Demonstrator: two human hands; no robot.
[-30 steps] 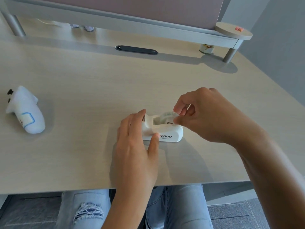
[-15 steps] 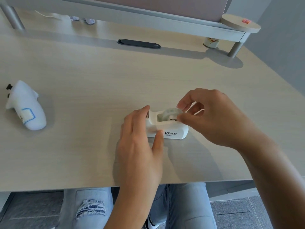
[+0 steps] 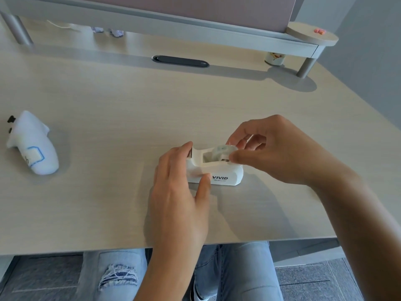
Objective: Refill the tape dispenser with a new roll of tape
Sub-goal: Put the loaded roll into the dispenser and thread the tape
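A small white tape dispenser [image 3: 225,173] marked VIVID stands on the desk near the front edge. A clear tape roll [image 3: 221,149] sits upright in its open well, its top above the rim. My right hand [image 3: 280,153] pinches the roll between thumb and fingers from the right. My left hand [image 3: 175,177] holds the dispenser's left end, with the thumb on its front side and the fingers over the cutter end.
A white controller-shaped object [image 3: 32,144] lies at the left of the wooden desk [image 3: 108,109]. At the back are a dark cable slot [image 3: 180,61], a raised shelf [image 3: 217,33] on legs and a small jar [image 3: 274,58] under it.
Both hands stay on the dispenser and roll. My right fingers have shifted a little on the roll, which now shows slightly more above the well.
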